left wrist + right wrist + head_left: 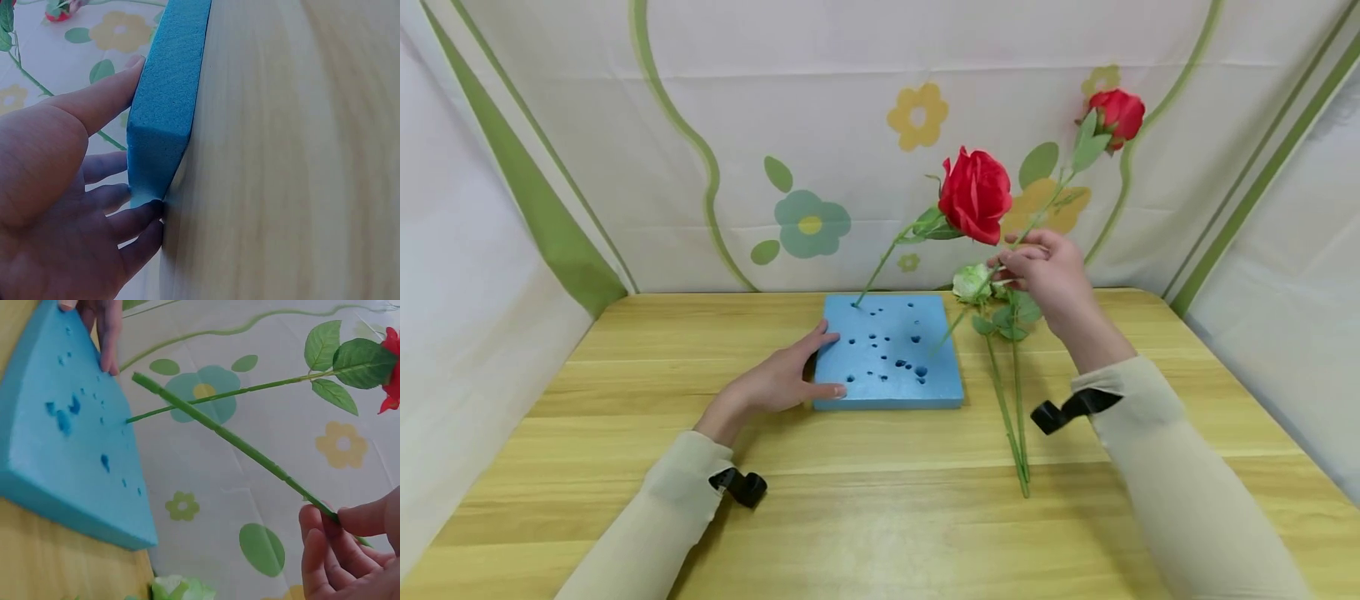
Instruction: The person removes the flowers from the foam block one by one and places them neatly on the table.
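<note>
A blue foam block (898, 346) with many holes lies flat on the table. My left hand (782, 375) rests against its left edge, fingers spread, thumb over the top near the front corner. In the left wrist view, fingertips touch the block's side (165, 94). One red rose (976, 196) stands in a back-left hole, leaning right. My right hand (1045, 267) pinches the stem (219, 430) of another red rose (1118, 115) between thumb and fingers. That rose slants, bloom up to the right; its bare lower end overlaps the block's right part in the head view.
Pale green-white flowers (972, 283) lie right of the block, their two long stems (1006, 400) reaching toward the front of the wooden table (880, 508). A flower-printed cloth (850, 108) hangs behind the table, with white fabric walls at both sides.
</note>
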`<state>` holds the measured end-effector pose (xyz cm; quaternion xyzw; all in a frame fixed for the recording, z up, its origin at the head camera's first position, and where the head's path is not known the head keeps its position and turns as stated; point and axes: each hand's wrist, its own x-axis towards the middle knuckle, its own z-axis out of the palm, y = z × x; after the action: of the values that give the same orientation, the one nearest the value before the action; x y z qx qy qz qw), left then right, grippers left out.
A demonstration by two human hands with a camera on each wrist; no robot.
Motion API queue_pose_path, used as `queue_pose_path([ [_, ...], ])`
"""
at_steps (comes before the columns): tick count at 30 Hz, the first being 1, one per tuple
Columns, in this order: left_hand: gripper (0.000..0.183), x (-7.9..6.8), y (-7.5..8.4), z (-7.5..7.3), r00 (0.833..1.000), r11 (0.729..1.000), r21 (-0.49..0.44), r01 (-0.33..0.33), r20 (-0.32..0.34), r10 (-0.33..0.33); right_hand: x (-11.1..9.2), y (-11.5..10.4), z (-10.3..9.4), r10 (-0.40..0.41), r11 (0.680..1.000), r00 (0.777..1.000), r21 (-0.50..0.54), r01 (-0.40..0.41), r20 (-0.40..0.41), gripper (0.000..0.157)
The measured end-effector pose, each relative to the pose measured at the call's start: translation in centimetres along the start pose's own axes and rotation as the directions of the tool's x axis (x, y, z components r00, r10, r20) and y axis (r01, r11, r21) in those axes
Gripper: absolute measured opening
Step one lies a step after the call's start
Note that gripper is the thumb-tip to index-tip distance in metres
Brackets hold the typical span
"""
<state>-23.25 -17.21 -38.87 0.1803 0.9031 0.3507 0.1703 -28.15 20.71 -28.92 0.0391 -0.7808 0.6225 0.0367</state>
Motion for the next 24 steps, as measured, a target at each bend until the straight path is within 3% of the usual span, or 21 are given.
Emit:
queue_pose_path([
  [4,0.093,-0.2,-0.2,-0.1,1.0,1.0,0.002,0.0,-0.003,0.0,-1.4,1.2,-1.5,0.038,0.998,0.996,-0.054,-0.034,0.075,0.024],
  [12,0.093,-0.1,-0.3,-0.1,1.0,1.0,0.009,-0.005,-0.001,0.005,-4.2,4.1,-4.2,0.128,0.983,0.98,-0.149,-0.105,0.154,0.047],
  [19,0.093,0.0,-0.1,-0.1,1.0,1.0,0.004,-0.015,-0.003,0.015,-6.0,6.3,-5.7,0.144,0.979,0.972,-0.17,-0.113,0.188,0.047],
  [24,0.093,0.0,-0.2,-0.1,1.0,1.0,0.011,-0.022,-0.003,0.022,-6.2,7.8,-6.4,0.157,0.977,0.97,-0.172,-0.126,0.183,0.044],
])
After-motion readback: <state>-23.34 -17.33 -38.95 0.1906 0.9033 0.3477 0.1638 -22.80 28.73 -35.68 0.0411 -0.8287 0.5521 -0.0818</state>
